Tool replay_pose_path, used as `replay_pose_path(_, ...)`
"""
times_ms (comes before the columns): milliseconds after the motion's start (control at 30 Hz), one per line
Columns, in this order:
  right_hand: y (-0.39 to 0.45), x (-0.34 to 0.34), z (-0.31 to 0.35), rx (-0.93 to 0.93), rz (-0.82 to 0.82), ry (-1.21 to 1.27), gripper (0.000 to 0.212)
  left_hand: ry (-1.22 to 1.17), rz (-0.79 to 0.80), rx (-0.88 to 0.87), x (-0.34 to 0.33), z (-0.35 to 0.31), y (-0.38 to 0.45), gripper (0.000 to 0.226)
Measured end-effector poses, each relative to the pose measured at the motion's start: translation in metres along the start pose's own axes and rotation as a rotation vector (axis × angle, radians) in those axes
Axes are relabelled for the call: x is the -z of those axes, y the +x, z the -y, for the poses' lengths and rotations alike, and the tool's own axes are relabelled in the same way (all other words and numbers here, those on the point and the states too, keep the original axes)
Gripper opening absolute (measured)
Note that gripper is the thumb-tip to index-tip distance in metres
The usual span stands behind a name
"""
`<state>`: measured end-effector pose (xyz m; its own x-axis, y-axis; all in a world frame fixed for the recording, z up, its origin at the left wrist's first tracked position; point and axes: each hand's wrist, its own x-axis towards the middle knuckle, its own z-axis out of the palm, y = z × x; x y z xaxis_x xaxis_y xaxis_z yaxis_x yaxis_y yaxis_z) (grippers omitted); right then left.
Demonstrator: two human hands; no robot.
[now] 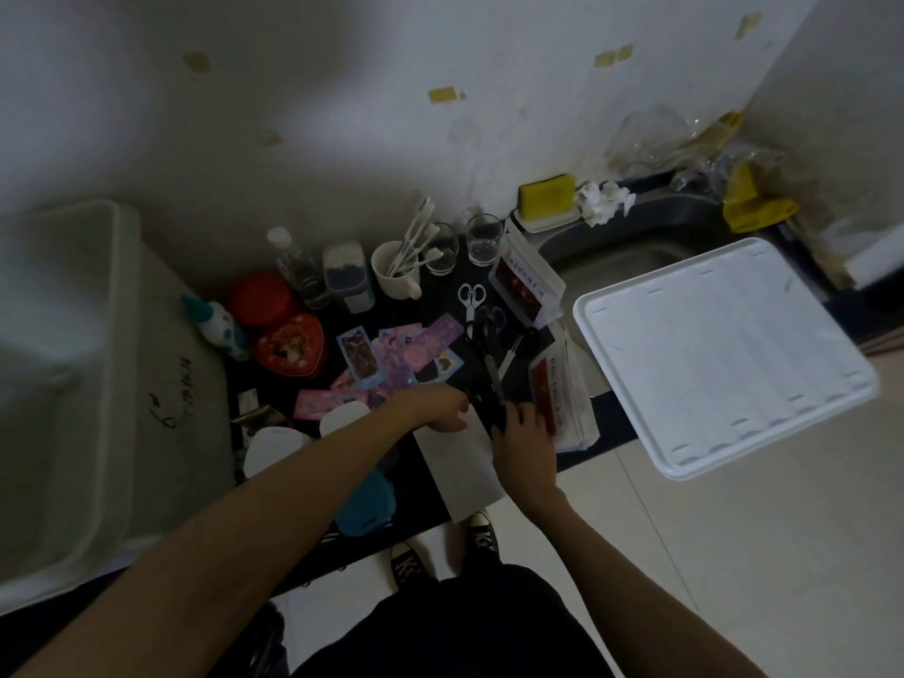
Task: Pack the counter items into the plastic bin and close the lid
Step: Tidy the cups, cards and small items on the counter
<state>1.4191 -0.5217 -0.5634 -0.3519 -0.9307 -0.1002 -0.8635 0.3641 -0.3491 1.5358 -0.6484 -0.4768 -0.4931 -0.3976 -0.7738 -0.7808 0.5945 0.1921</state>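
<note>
Dark tabletop point(614, 408), cluttered, set against a white wall with yellowed tape patches. Legible writing: little; handwritten black marks on the side of the translucent plastic bin point(63, 384), which stands open at far left, not readable; red-and-white sachet packs point(526, 286) carry printing too small to read; white lettering on the black sneakers point(482, 533) below is blurred. Left hand point(442, 408): forearm stretched across the tabletop, fingers curled at a dark object near the black scissors point(486, 335); whether it grips cannot be told. Right hand point(523, 433): fingers bent onto the same dark object, beside a second stack of sachet packs point(557, 398); its grip likewise cannot be told. White paper sheet point(460, 467) beneath both hands, overhanging the front edge. Further items: scattered picture cards point(406, 352), red heart-shaped tin point(291, 347), round red tin point(261, 298), white mug point(394, 269) holding white utensils, two drinking glasses, small white-handled scissors point(470, 298). White bin lid point(724, 354) lies across the sink point(631, 259) at right. Yellow sponge point(547, 193) behind. Floor: pale tiles.
</note>
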Motion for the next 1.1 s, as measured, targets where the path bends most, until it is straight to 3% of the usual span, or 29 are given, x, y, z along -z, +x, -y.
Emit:
replay_pose_path(133, 0.030, 0.016, 0.015, -0.009, -0.005, 0.199, 0.028, -0.159, -0.177, 0.029, 0.014, 0.019, 0.005, 0.031)
replay_pose_path(233, 0.065, 0.026, 0.025, -0.050, 0.080, 0.329, 0.028, -0.300, -0.313, 0.094, 0.034, 0.033, 0.013, 0.019)
replay_pose_path(400, 0.102, 0.023, 0.031, -0.087, 0.202, 0.143, 0.042, -0.518, -0.453, 0.162, 0.058, 0.043, 0.025, 0.009)
replay_pose_path(633, 0.124, 0.013, 0.028, -0.166, 0.230, 0.098, 0.024, -0.566, -0.572, 0.123, 0.055, 0.047, 0.044, 0.014)
replay_pose_path(800, 0.131, 0.027, 0.028, -0.129, 0.171, 0.132, 0.019, -0.391, -0.687, -0.130, 0.053, 0.049, 0.054, 0.043)
replay_pose_path(900, 0.135, 0.051, 0.035, -0.019, 0.123, 0.340, 0.017, -0.199, -0.669, -0.196, 0.060, 0.050, 0.054, 0.055)
replay_pose_path(967, 0.140, 0.065, 0.039, 0.047, 0.158, 0.466, 0.016, -0.131, -0.623, -0.149, 0.065, 0.053, 0.052, 0.041)
replay_pose_path(1100, 0.155, 0.087, 0.041, -0.022, 0.078, 0.592, 0.006, -0.333, -0.515, 0.009, 0.065, 0.069, 0.042, 0.023)
